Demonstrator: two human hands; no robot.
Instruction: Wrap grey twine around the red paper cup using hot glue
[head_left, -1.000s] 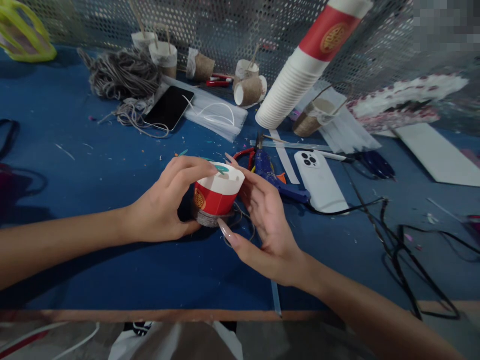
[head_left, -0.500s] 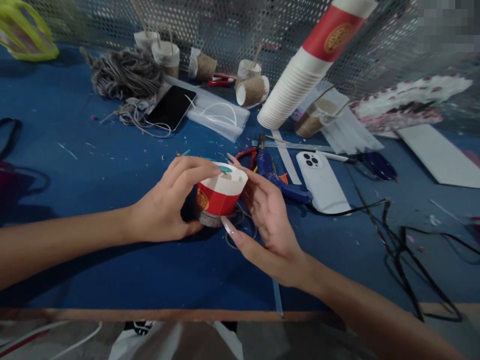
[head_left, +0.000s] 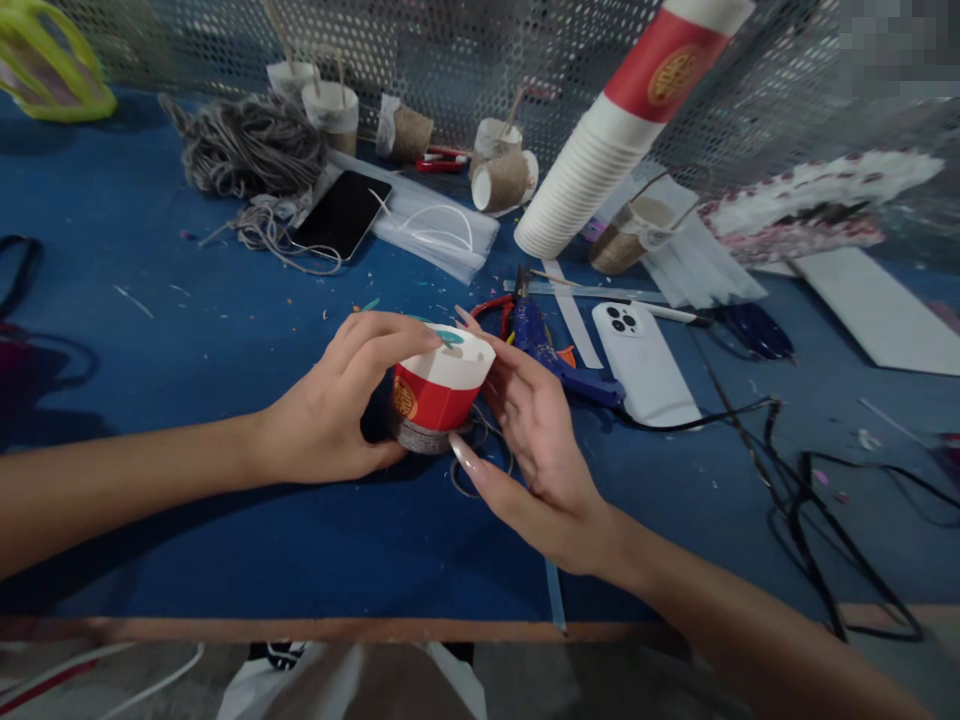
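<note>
A red and white paper cup (head_left: pixel 442 395) stands tilted in front of me, with grey cord (head_left: pixel 424 437) wound round its lower end. My left hand (head_left: pixel 337 400) grips the cup from the left, its fingers over the white rim and its thumb low down. My right hand (head_left: pixel 536 450) curves round the right side. Its thumb tip touches the wound cord near the bottom, while the fingertips lie behind the rim. A loose loop of cord (head_left: pixel 459 485) lies on the blue table beneath my right thumb.
Behind the cup lie a blue glue gun (head_left: pixel 536 335) and a white phone (head_left: pixel 646 365). A tall stack of paper cups (head_left: pixel 592 165) leans at the back. Grey yarn (head_left: pixel 244 150) and a black phone (head_left: pixel 345 213) lie back left. Black cables (head_left: pixel 799 500) run along the right.
My right thumb has shifted slightly to the right along the cord at the cup's lower end. The cup and my left hand are almost unmoved.
</note>
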